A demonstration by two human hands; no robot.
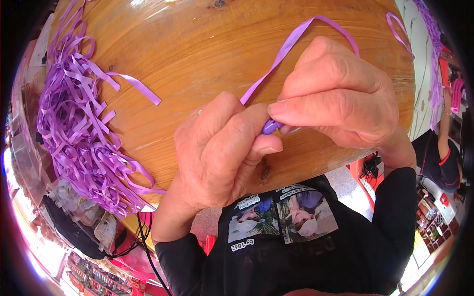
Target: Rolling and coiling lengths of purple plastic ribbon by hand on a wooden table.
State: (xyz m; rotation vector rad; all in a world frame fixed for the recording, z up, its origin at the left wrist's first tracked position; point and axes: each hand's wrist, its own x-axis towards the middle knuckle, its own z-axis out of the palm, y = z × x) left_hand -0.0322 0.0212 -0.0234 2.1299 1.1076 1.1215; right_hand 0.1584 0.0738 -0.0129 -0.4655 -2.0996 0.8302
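Above the wooden table (187, 54), my two hands meet over a small glossy purple plastic piece (270, 127). Thumb and index finger of my left hand (212, 148) pinch it from the left. My right hand (340, 93) has its fingertips closed at the piece's right side; whether they grip the piece or a ribbon end there is hidden. A purple ribbon (284, 52) rises from behind my left fingers, arcs over the tabletop and passes behind my right hand. The exact kind of the plastic piece is too covered to tell.
A big heap of cut purple ribbons (81, 118) hangs over the table's left edge. Another ribbon loop (397, 32) lies at the far right, near more hanging ribbons (434, 59). A co-worker's arm (444, 116) shows at right. Black cables (143, 237) hang at lower left.
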